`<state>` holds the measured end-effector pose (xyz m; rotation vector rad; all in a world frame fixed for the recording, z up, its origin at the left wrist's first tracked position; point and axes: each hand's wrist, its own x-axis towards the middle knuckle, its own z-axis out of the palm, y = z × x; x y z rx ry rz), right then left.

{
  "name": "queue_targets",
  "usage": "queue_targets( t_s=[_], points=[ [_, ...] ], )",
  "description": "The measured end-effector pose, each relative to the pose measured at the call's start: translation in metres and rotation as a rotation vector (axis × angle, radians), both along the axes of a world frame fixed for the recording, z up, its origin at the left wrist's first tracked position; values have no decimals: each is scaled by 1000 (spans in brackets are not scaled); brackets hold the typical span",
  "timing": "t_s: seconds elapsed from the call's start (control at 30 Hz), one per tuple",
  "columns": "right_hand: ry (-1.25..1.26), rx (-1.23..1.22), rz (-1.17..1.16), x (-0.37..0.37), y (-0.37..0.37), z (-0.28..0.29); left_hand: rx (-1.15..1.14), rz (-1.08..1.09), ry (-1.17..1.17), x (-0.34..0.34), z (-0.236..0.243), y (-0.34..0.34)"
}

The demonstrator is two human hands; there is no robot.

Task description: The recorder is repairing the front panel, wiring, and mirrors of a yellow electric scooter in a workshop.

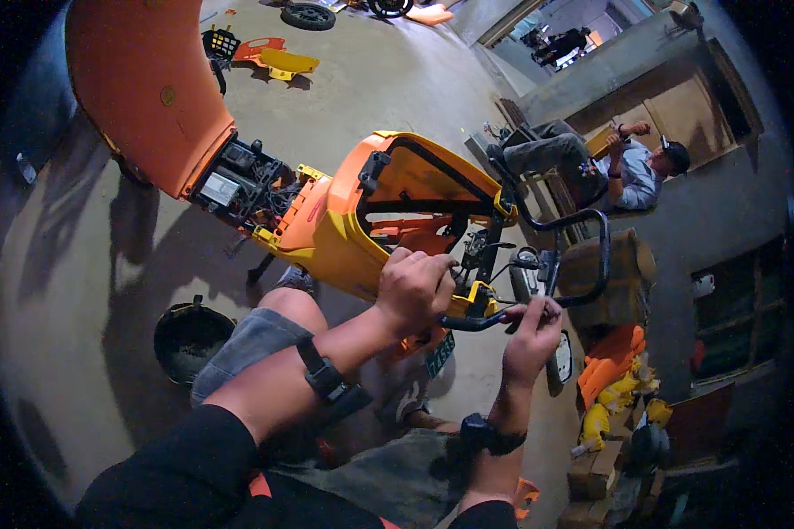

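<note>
A partly stripped orange and yellow scooter (344, 234) stands before me. A black tubular rail (602, 256) rises from its open end, where cables and a bracket show. My left hand (417, 286) is curled closed beside the yellow side panel (348, 264), near the lower end of the opening. Whatever lies in its fingers is hidden. My right hand (533, 338) is pinched just past the lower bend of the rail, its fingertips close to the tube. Something thin and dark shows at those fingertips, too small to name.
A black bucket (190, 339) stands on the floor at left. Orange and yellow panels (278, 60) lie farther off near a wheel (308, 15). At right, a person (631, 167) sits by the wall, above cardboard boxes (595, 469) and orange parts (610, 363).
</note>
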<state>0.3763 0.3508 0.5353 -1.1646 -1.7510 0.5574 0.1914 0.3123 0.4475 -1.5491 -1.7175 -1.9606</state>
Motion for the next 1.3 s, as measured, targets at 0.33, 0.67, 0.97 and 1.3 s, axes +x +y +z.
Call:
queue_targets(
  t_s=[0.33,0.67,0.97,1.3],
  points=[
    [339,26,-4,36,-28,-56,47,-183,205,16,-11,2],
    [944,-363,-275,46,-7,-55,-5,-141,269,39,-9,0],
    [839,-422,-109,44,-6,-73,-118,-72,352,60,-11,0],
    [717,-438,-105,49,-7,-73,-275,-45,444,62,-9,-2]
  ],
)
